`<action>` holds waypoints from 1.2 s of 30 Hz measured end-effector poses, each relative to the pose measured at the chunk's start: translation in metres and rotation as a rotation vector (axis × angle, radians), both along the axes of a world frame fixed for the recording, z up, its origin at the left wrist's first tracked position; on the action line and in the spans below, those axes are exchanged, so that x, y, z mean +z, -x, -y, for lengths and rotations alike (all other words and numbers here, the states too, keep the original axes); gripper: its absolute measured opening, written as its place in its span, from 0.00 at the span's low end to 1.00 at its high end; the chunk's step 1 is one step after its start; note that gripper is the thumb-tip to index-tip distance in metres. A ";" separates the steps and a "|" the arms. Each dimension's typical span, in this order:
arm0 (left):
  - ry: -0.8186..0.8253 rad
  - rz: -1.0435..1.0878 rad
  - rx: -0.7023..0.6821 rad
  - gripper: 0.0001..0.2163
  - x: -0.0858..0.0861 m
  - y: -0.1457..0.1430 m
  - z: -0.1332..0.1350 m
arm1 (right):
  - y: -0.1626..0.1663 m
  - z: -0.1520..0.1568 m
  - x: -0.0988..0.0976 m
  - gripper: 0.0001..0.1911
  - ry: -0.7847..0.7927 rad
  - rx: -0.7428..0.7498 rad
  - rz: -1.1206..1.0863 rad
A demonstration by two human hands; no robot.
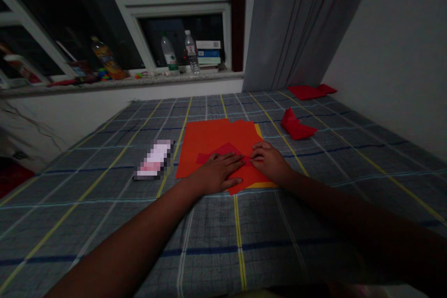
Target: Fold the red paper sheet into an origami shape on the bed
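A pinkish-red folded paper (228,148) lies on a spread of orange paper sheets (206,132). My left hand (222,173) rests flat across it, fingers stretched to the right, covering much of its front part. At the paper's right end, my right hand (268,160) has its fingertips drawn together in a pinch on the edge. Yellow paper (258,131) peeks out from beneath the orange sheets on the right. Beyond my right hand stands a red folded paper shape (296,128) with a raised point.
A phone with a lit, blurred screen (155,160) lies left of the sheets on the checked cloth (209,242). More red paper (305,92) sits at the far right corner. Plastic bottles (169,56) and stacked boxes (208,53) line the windowsill (122,84) behind.
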State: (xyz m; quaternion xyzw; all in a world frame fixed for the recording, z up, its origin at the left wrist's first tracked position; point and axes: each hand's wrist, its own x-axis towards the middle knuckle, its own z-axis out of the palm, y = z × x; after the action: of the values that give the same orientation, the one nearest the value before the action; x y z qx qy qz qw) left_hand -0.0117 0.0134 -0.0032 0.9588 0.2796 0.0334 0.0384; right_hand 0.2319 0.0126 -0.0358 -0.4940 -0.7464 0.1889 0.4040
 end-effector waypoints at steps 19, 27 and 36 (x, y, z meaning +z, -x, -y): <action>0.007 0.014 0.002 0.28 -0.001 0.000 0.000 | 0.004 0.005 0.011 0.08 -0.147 0.192 0.328; -0.004 0.007 -0.001 0.28 -0.001 0.001 -0.001 | 0.002 0.009 0.016 0.09 -0.116 0.292 0.430; 0.004 -0.021 -0.002 0.28 0.002 0.001 -0.001 | -0.008 0.018 0.040 0.10 -0.030 0.420 0.588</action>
State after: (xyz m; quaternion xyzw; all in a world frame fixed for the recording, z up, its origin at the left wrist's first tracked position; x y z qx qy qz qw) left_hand -0.0125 0.0144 -0.0009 0.9593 0.2790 0.0226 0.0376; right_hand 0.2397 -0.0051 0.0046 -0.3572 -0.9185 0.1065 0.1318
